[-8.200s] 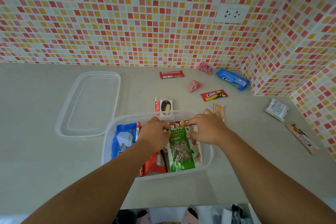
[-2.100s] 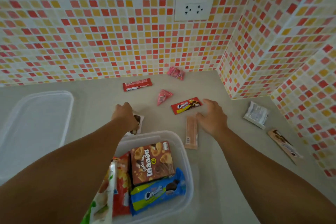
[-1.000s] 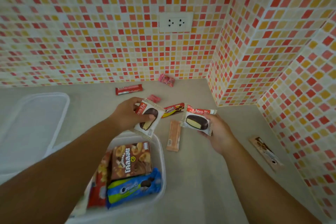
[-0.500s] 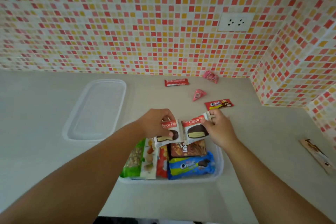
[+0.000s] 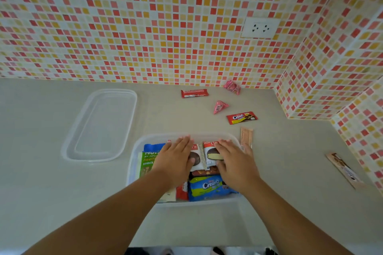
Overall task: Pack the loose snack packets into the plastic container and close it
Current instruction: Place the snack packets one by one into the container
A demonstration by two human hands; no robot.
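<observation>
Mosaic tiles in red, orange and cream cover the wall (image 5: 165, 27) behind a pale grey worktop (image 5: 51, 182), with a white socket plate (image 5: 260, 27) at about 1 o'clock

At the centre sits the clear plastic container (image 5: 132, 163), lid off. Both hands lie flat inside it with fingers stretched out, grasping nothing: the left hand (image 5: 176, 159) presses on one choco pie packet (image 5: 195, 158), the right hand (image 5: 234, 163) on a second choco pie packet (image 5: 211, 152) just beside it, their crimped edges touching. Under them lie a blue cream biscuit pack (image 5: 209, 187) at 6 o'clock, a green nut snack bag (image 5: 147, 161) at 9 o'clock, a blue packet (image 5: 153, 147) behind that and a red packet (image 5: 182, 191) near the front wall

The clear lid (image 5: 101, 124) rests on the worktop at 10 o'clock from the container, apart from it. Loose on the worktop: a peach wafer stick (image 5: 246, 135) touching the container's far right corner, a red cream biscuit packet (image 5: 241, 117) and a pink triangular packet (image 5: 220, 107) at 1 o'clock, a red bar (image 5: 194, 93) at 12 o'clock, a pink candy bag (image 5: 232, 87) by the wall, and a brown sachet (image 5: 344, 170) at 3 o'clock
</observation>
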